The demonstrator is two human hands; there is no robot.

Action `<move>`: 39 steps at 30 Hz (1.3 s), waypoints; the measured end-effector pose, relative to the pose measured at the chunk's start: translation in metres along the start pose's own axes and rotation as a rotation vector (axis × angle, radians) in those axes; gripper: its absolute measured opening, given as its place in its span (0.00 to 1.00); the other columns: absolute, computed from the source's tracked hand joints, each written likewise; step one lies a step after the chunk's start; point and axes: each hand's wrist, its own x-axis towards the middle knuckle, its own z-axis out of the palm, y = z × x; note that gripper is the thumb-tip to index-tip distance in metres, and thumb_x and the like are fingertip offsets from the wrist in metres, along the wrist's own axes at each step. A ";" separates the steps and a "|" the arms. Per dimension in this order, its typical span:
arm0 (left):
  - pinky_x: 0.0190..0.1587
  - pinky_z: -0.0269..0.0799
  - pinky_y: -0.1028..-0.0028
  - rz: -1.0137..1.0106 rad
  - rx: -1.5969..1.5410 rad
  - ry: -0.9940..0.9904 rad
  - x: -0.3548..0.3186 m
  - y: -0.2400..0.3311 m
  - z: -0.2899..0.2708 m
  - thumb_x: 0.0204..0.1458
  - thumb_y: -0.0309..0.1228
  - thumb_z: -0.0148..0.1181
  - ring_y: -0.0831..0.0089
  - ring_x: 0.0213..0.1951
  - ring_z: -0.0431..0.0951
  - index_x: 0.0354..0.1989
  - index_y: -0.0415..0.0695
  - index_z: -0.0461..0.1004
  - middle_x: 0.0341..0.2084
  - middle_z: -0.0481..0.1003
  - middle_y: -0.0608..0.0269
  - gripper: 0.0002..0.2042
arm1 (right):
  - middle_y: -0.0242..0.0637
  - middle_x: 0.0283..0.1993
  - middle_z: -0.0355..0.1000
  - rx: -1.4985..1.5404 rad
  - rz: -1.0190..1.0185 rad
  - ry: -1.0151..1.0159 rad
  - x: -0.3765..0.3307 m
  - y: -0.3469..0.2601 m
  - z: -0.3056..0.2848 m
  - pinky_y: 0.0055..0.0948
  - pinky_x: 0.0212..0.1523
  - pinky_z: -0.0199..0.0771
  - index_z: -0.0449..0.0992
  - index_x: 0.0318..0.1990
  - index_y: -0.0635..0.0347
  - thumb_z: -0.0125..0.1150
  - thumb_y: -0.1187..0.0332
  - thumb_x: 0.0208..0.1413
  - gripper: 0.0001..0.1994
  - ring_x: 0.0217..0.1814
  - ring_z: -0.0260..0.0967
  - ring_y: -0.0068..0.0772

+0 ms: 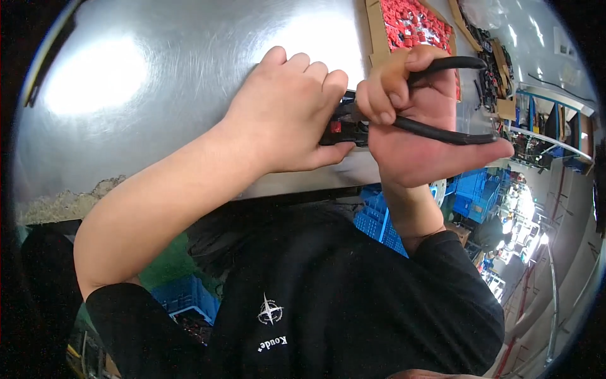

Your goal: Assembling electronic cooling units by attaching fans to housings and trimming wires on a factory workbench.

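Observation:
My right hand (pixel 420 120) is closed around a pair of pliers with black curved handles (pixel 445 134). The handles stand apart, the thumb stretches along the lower one, and the fingers curl between them. The dark jaws point left toward a small black part with a red piece (pixel 336 127) in it. My left hand (pixel 287 114) is closed on this black part at the table's near edge, its fingers hiding much of it. Whether the jaws grip the part is hard to make out.
A cardboard box (pixel 377 28) full of small red parts lies beyond my right hand. Farther right are dark parts in another cardboard tray (pixel 499 63). The shiny metal table (pixel 170 82) has a worn near edge. Blue crates (pixel 186 294) stand below the table.

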 end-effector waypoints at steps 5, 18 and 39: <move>0.51 0.68 0.62 -0.026 0.011 -0.006 0.001 -0.001 -0.001 0.46 0.59 0.71 0.60 0.42 0.80 0.41 0.43 0.75 0.34 0.79 0.58 0.30 | 0.32 0.36 0.60 -0.079 0.057 0.021 -0.001 0.002 0.005 0.28 0.34 0.57 0.68 0.55 0.58 0.45 0.06 0.36 0.60 0.30 0.56 0.24; 0.49 0.68 0.62 -0.026 0.003 -0.003 -0.001 -0.003 0.002 0.44 0.57 0.73 0.61 0.41 0.80 0.40 0.44 0.74 0.32 0.79 0.59 0.29 | 0.33 0.34 0.61 -0.130 -0.074 0.005 -0.008 0.014 0.006 0.26 0.33 0.58 0.66 0.51 0.62 0.49 0.03 0.15 0.68 0.33 0.56 0.24; 0.49 0.66 0.62 -0.018 0.129 -0.055 -0.001 0.006 0.001 0.45 0.63 0.69 0.63 0.40 0.78 0.40 0.44 0.74 0.32 0.77 0.59 0.32 | 0.30 0.32 0.57 -0.099 -0.365 0.015 -0.033 -0.017 -0.004 0.27 0.30 0.53 0.65 0.45 0.55 0.65 0.18 0.44 0.46 0.27 0.54 0.25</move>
